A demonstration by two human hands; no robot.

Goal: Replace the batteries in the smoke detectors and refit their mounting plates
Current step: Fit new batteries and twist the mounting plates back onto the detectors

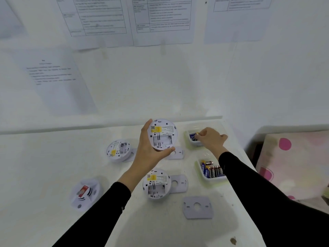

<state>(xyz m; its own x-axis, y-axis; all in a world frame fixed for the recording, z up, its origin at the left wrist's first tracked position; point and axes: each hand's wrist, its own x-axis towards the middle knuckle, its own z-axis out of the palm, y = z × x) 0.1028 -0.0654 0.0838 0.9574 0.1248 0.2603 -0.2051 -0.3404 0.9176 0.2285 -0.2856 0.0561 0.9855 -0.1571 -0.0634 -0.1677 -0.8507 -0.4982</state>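
The widest open stretch of the white table (44,166) is on the left, bordered by a face-up smoke detector (85,193) and an upturned detector (118,150). The middle is crowded. A centre detector (156,183) touches a mounting plate (179,183), and a loose plate (197,207) lies nearer. The left hand (149,150) holds a raised detector (161,134) over the far plate (177,153). Along the right edge the near tray (204,178) stands full. The right hand (210,138) blocks the far tray (191,144), pinching a battery (193,135). A narrow bare lane runs between the trays and the plates.

Left hand (149,148) up at 12 o'clock, gripping smoke detector (162,134); right hand (211,138) at 2 o'clock, sleeve outstretched, pinching battery (194,134).
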